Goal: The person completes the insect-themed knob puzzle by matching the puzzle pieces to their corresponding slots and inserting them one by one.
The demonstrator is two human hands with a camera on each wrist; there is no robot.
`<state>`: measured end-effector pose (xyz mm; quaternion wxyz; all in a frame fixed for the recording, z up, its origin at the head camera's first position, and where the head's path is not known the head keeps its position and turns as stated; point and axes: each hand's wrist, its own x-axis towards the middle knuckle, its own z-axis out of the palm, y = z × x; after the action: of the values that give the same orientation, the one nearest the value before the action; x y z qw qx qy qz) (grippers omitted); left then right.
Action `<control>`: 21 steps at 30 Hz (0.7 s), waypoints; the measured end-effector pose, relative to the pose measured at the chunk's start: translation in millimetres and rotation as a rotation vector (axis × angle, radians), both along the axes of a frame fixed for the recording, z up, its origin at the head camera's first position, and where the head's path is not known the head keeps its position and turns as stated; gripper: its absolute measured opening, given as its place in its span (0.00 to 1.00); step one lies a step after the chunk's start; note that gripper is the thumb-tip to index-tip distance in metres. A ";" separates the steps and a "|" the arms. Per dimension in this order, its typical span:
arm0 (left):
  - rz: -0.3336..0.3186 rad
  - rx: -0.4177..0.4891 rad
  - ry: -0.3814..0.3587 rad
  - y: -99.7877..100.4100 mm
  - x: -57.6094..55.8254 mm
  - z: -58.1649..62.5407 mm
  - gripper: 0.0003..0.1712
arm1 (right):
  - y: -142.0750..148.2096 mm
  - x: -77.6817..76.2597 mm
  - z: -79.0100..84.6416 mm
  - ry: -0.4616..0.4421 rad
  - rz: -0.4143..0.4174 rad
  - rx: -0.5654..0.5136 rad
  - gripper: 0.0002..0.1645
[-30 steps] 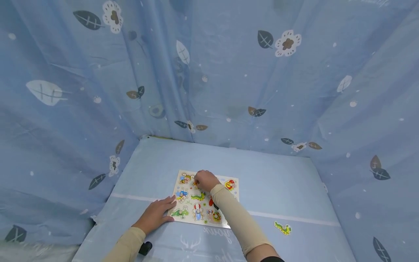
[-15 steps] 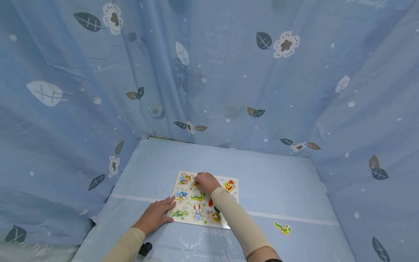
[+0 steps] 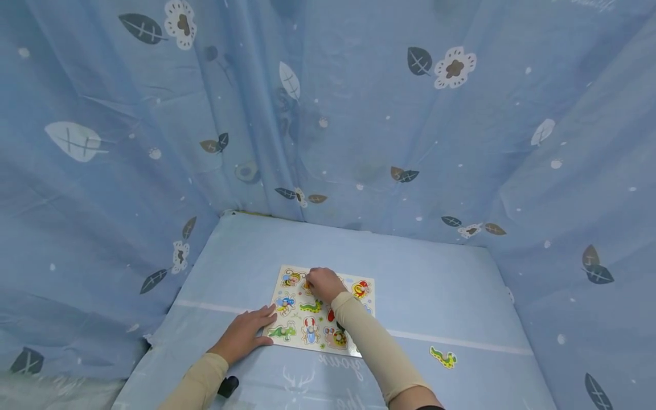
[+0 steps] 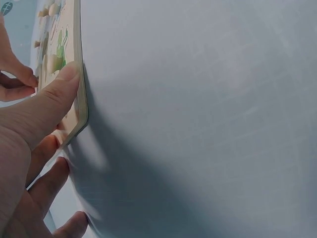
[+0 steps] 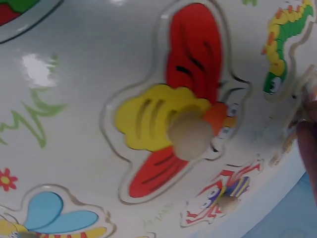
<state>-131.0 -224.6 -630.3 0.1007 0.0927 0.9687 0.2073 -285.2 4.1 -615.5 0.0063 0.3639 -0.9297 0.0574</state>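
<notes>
A pale wooden knob puzzle board (image 3: 296,324) with colourful insect pictures lies flat on the cloth. My left hand (image 3: 245,335) rests at its left edge with the fingers spread. In the left wrist view the thumb (image 4: 64,79) lies on top of the board, close to the corner. Over the back row, my right hand (image 3: 325,285) pinches a small puzzle piece (image 3: 307,288), mostly hidden beneath the fingers. A red-winged yellow insect piece (image 5: 148,116) with a round wooden knob sits in the board under the right wrist. The caterpillar picture (image 3: 311,307) shows no knob.
A loose green and yellow caterpillar piece (image 3: 443,357) lies on the cloth to the right of the board. Near the left forearm is a small black object (image 3: 228,387). Blue patterned curtains (image 3: 353,125) hang at the back and both sides of the cloth-covered table (image 3: 410,273).
Both hands stay at nearly the same places on the board. The head view shifts only slightly.
</notes>
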 end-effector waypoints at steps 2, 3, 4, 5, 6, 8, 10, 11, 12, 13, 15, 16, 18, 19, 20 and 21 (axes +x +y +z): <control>-0.002 0.002 0.005 0.0 -0.7 0.1 0.42 | 0.0 -1.8 0.4 -0.008 -0.004 -0.007 0.13; -0.003 0.003 0.006 -0.1 -1.1 0.1 0.42 | 0.1 -2.6 0.3 -0.014 -0.005 -0.015 0.14; -0.004 0.004 0.007 -0.3 -1.3 0.2 0.42 | 0.3 -3.3 0.0 -0.021 -0.005 -0.026 0.13; -0.003 0.007 0.005 -0.3 -1.3 0.4 0.42 | 0.4 -3.8 -0.6 -0.025 -0.004 -0.033 0.13; -0.005 0.008 0.005 -0.4 -1.2 0.4 0.42 | 0.6 -4.3 -1.8 -0.025 -0.002 -0.038 0.12; -0.006 0.015 0.006 -0.7 -0.9 0.9 0.41 | 1.2 -5.0 -4.4 -0.028 -0.004 -0.050 0.10; -0.007 0.020 0.009 -0.8 -0.5 1.5 0.42 | 1.4 -5.0 -6.7 -0.025 -0.008 -0.061 0.10; -0.007 0.023 0.011 -0.9 -0.2 1.7 0.41 | 1.3 -4.8 -7.6 -0.025 -0.013 -0.066 0.10; -0.007 0.028 0.012 -0.9 0.0 2.0 0.41 | 1.2 -4.7 -8.4 -0.024 -0.020 -0.069 0.10; -0.006 0.032 0.013 -0.9 0.3 2.5 0.41 | 1.0 -4.4 -8.7 -0.024 -0.026 -0.072 0.09; -0.005 0.035 0.011 -1.0 0.8 2.5 0.41 | 0.2 -3.3 -8.6 -0.030 -0.039 -0.076 0.09; -0.003 0.036 0.010 -1.0 1.1 2.5 0.41 | -0.4 -2.7 -8.3 -0.035 -0.045 -0.076 0.09; -0.003 0.035 0.008 -1.0 1.3 1.6 0.41 | -1.1 -1.7 -8.1 -0.039 -0.051 -0.077 0.08; -0.004 0.034 0.006 -1.0 1.3 1.1 0.41 | -1.3 -0.9 -8.3 -0.041 -0.052 -0.078 0.08; -0.006 0.036 0.004 -1.1 1.6 1.0 0.40 | -1.4 -0.2 -8.5 -0.040 -0.053 -0.081 0.08; -0.007 0.036 0.004 -1.3 1.7 0.9 0.40 | -1.5 0.3 -8.7 -0.040 -0.050 -0.082 0.08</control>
<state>-129.3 -225.9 -629.4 0.0980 0.0985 0.9646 0.2242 -284.9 2.7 -624.2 0.0041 0.3386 -0.9353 0.1023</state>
